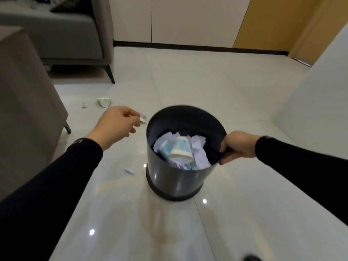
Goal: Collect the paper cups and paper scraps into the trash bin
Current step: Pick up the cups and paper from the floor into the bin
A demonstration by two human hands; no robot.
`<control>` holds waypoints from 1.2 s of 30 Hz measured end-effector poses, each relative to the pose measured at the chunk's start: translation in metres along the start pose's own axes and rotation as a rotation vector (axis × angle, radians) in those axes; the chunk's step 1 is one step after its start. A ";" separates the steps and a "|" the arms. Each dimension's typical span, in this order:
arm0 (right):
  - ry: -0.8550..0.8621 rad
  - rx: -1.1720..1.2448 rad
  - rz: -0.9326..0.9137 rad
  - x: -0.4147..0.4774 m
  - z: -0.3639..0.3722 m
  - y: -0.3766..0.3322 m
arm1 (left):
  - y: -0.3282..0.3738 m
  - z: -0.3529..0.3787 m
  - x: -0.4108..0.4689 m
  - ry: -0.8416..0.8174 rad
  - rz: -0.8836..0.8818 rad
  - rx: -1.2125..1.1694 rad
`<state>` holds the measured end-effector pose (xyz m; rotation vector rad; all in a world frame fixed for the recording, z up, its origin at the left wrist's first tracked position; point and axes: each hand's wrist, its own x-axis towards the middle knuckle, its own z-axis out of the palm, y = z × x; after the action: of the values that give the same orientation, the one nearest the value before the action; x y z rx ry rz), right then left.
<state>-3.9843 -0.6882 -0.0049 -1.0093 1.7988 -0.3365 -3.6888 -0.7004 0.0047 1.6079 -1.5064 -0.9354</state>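
Head view, near to far: my right hand (237, 146) pinches the rim of the trash bin (175, 185), thumb outside and fingers inside, so I judge the bin is carried along. Cups and crumpled paper (180, 149) already lie inside. A paper scrap (130, 170) lies on the floor just left of the bin. My left hand (116, 125) is loosely curled and holds nothing. A blue cup (143, 118) sits at its fingertips; I cannot tell if they touch. Farther off, a white cup (104, 102) lies beside the grey chair (24, 91). Open floor lies ahead.
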 end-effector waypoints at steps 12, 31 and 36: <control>0.012 -0.039 -0.150 0.113 -0.033 -0.086 | -0.008 0.011 0.074 0.066 -0.016 0.179; -0.101 -0.042 -0.196 0.320 -0.115 -0.163 | -0.016 0.099 0.186 -0.105 -0.336 0.558; -0.102 -0.044 -0.143 0.347 -0.116 -0.169 | -0.005 0.119 0.220 -0.120 -0.294 0.549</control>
<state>-4.0538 -1.0805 -0.0654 -1.1694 1.6527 -0.3282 -3.7809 -0.9232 -0.0616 2.2457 -1.7410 -0.8237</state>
